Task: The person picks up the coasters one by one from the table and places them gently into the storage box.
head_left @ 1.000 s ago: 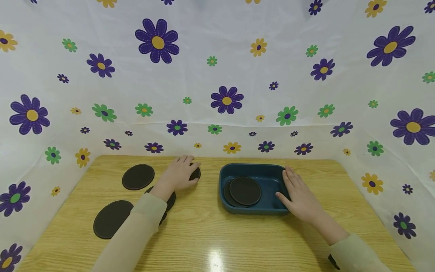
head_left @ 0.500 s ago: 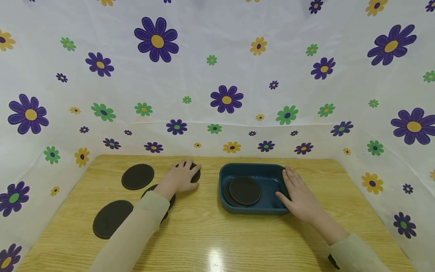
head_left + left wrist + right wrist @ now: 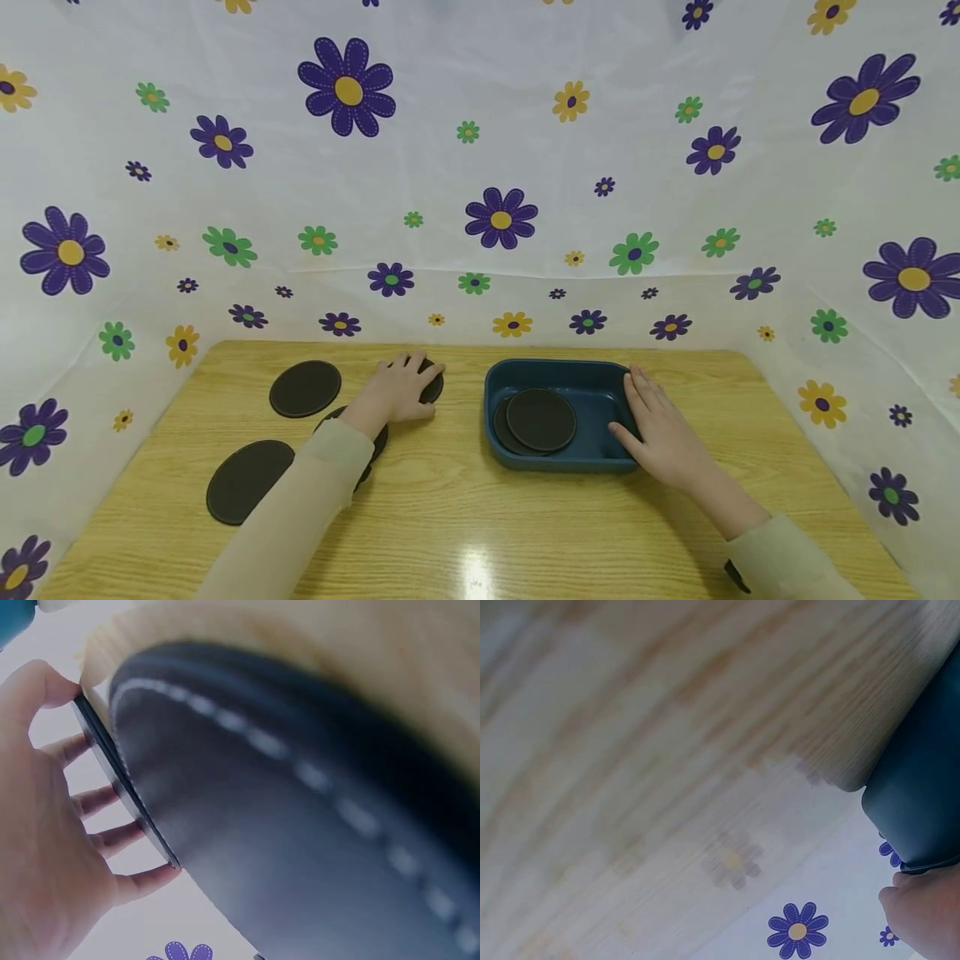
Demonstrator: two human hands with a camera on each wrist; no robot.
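In the head view my left hand (image 3: 397, 392) spans a round black coaster (image 3: 432, 385) near the table's back edge. The left wrist view shows the thumb and fingertips at opposite edges of this thin disc; a larger-looking stitched coaster (image 3: 247, 817) fills the foreground. My right hand (image 3: 660, 429) rests with straight fingers on the right rim of a dark blue rectangular tub (image 3: 562, 467), its thumb reaching over the rim. Inside the tub's left half, one black coaster (image 3: 542, 421) overlaps another coaster (image 3: 504, 427). In the right wrist view the hand (image 3: 926, 911) touches the tub's wall (image 3: 922, 795).
On the left of the wooden table (image 3: 450, 533) lie a black coaster (image 3: 304, 388) and another (image 3: 247, 482) nearer the front. A further coaster (image 3: 378, 446) is partly hidden under the left wrist. Flower-printed cloth (image 3: 420, 167) encloses the back and sides.
The left hand's fingers have shifted slightly and spread over the back coaster, showing more of it between them. The right hand and the tub stay in place.
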